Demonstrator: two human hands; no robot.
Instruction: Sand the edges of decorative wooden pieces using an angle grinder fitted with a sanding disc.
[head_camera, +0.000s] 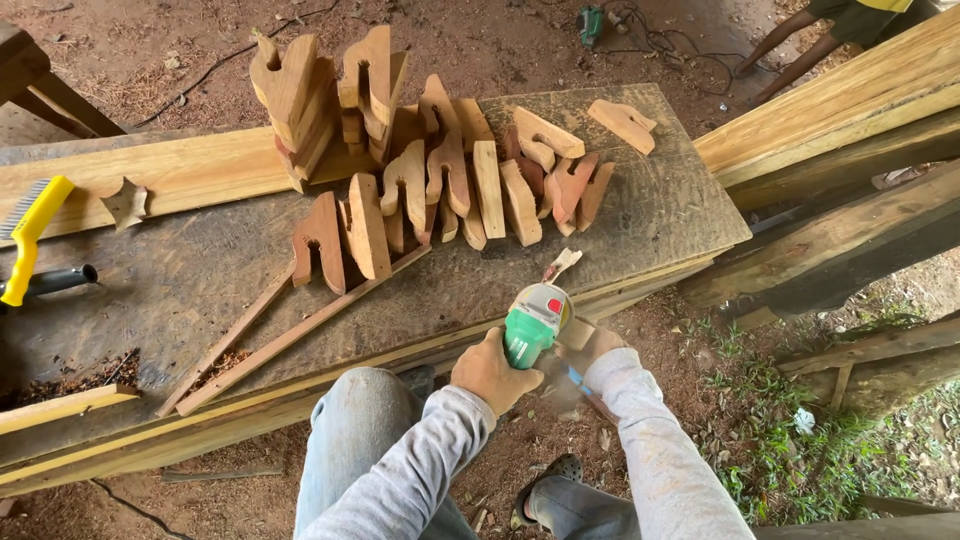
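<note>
Left hand (490, 372) wrapped around green grinder (533, 325); right hand (590, 345) clamps small wood piece (561, 264) beside it; best kept steady.

A single head-worn view is aimed steeply down and forward, close over the workbench (200, 290), with knees seen at the bottom edge

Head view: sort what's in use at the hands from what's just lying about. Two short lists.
In use:
- green grinder, gripped by left hand
- small wooden piece at the grinder's head
- right hand beside the tool

Lying about:
- pile of cut wooden shapes on workbench
- yellow wire brush
- two thin wooden strips
- distant power tool on ground
</note>
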